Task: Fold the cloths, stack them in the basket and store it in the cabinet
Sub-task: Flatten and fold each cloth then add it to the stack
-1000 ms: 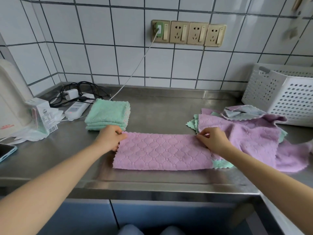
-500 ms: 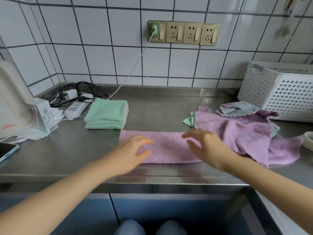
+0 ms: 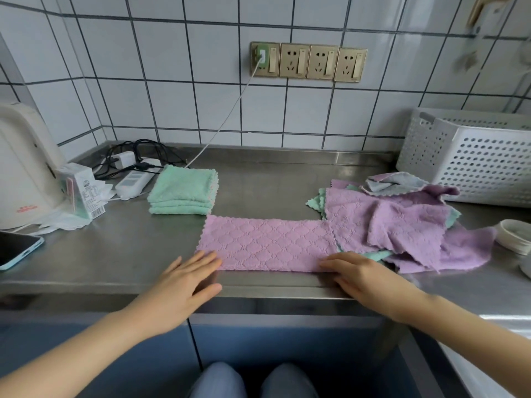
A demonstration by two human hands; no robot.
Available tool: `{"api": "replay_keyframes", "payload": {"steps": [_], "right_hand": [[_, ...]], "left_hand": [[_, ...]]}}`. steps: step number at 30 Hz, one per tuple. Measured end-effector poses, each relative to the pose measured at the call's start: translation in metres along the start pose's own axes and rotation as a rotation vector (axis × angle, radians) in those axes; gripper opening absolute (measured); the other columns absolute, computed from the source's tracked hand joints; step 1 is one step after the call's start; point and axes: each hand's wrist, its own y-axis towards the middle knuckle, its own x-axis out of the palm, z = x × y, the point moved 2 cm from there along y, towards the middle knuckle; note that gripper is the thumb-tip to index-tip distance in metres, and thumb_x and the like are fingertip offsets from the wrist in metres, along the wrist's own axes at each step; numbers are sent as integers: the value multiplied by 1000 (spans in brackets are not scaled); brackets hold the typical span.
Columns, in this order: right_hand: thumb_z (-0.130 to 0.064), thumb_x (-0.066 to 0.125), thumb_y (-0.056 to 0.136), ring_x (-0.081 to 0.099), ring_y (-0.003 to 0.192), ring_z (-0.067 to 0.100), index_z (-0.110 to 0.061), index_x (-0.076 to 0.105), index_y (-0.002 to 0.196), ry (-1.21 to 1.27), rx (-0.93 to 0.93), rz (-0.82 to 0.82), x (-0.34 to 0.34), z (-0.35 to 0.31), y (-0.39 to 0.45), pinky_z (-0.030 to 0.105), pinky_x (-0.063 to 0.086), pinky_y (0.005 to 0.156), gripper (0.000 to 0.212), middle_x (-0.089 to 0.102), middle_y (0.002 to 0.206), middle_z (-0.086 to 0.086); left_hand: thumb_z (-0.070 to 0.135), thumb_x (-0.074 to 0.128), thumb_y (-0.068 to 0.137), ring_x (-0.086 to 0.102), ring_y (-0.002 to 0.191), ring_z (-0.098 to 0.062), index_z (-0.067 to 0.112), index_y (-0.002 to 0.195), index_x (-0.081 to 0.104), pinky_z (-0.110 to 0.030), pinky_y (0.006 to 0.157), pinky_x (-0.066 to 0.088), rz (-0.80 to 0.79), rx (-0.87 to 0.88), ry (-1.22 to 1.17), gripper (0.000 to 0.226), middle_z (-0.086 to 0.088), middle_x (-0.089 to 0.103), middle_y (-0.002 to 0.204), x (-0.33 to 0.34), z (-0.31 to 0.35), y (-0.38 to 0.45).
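Head view: pink cloth lies folded into long strip on steel counter, near front edge. Left hand flat, fingers straight and spread, fingertips on strip's near-left corner. Right hand flat, fingers extended, touching near-right end. Unfolded cloth pile at right overlaps strip. Folded green cloths stacked behind-left. White perforated basket far right, beside wall.

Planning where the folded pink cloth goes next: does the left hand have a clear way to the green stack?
Probably yes. The left hand lies open at the pink cloth's near left corner, and only bare counter lies between it and the green stack.
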Motion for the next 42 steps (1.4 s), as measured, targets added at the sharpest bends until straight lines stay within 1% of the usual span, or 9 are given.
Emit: {"api": "replay_keyframes", "payload": {"steps": [4,9,14,18,23,25,29,33,42], "right_hand": [[-11,59,88,58,87,21,-19,60,112,-171,-57,35,4,-4,14,33,52,73,25,58,98,-1],[-14,58,76,60,75,19,-22,66,92,-193,-15,101,-6,-14,30,36,53,63,19,61,88,-4],[-20,40,78,55,71,11,-19,65,86,5,-2,115,-25,-59,34,27,48,65,25,59,83,-5],[-15,53,86,49,64,-3,-19,69,91,269,-15,75,-42,-80,34,10,38,63,17,59,79,-11],[-4,57,89,63,88,0,-22,70,104,321,138,171,-45,-38,33,14,49,79,26,70,97,-15],[0,54,87,61,98,-1,-24,66,114,262,192,155,-33,-18,27,19,49,88,38,64,107,-17],[-21,59,89,53,114,4,-30,48,135,209,152,13,-6,-15,22,16,38,99,48,52,129,-14],[-24,62,85,48,120,-4,-31,44,137,297,4,28,8,-32,36,13,35,102,56,49,132,-17],[-29,52,95,60,108,-2,-18,67,113,410,-99,80,21,-45,45,20,48,91,26,66,115,-12]], "left_hand": [[88,-16,58,7,145,-7,28,146,31,-27,116,0,84,-48,42,117,16,17,154,-6,11,6],[69,19,85,11,142,0,30,147,28,-12,110,-1,126,65,-92,74,15,24,155,4,65,20],[49,44,92,21,143,-16,34,147,21,-35,118,11,150,95,-63,61,13,31,152,22,108,44],[48,40,92,38,131,-16,40,103,49,-40,109,24,89,174,-95,16,12,57,123,17,111,62],[30,50,96,22,132,12,31,133,52,-3,107,11,47,317,-247,38,25,41,137,1,77,58],[29,49,97,17,133,16,30,135,50,-3,108,9,27,291,-255,39,28,35,138,-2,61,52],[68,41,84,33,130,14,38,127,55,-15,113,23,53,211,-447,54,24,46,138,-5,34,41],[26,48,86,45,123,12,42,118,58,-10,106,31,74,145,-619,37,43,49,123,-8,24,32],[17,52,80,62,101,3,37,104,72,-26,87,52,130,58,-641,36,17,72,102,-16,6,17]]}}
